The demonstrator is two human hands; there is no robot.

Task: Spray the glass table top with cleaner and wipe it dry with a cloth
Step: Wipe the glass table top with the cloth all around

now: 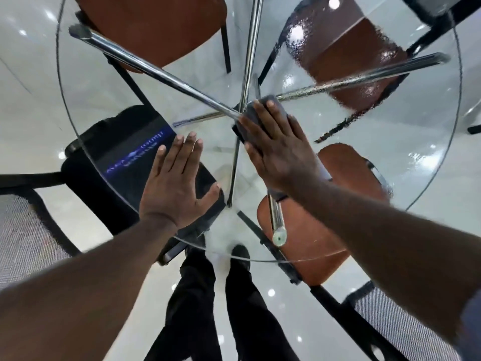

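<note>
The round glass table top [406, 142] fills the view, with chrome legs crossing beneath its centre. My right hand [278, 149] lies flat with straight fingers on a dark grey cloth [256, 110], pressing it onto the glass near the centre. My left hand [174, 183] rests flat on the glass near the front left edge, fingers spread and straight. Wet streaks and droplets cover the far right part of the glass [346, 61]. No spray bottle is in view.
Brown-seated chairs stand under and around the table at the back left [156, 27], back right [364, 43] and front right [325, 230]. A black chair with a blue-lettered item [135, 155] sits at the left. My legs and shoes [239, 254] stand on a glossy white floor.
</note>
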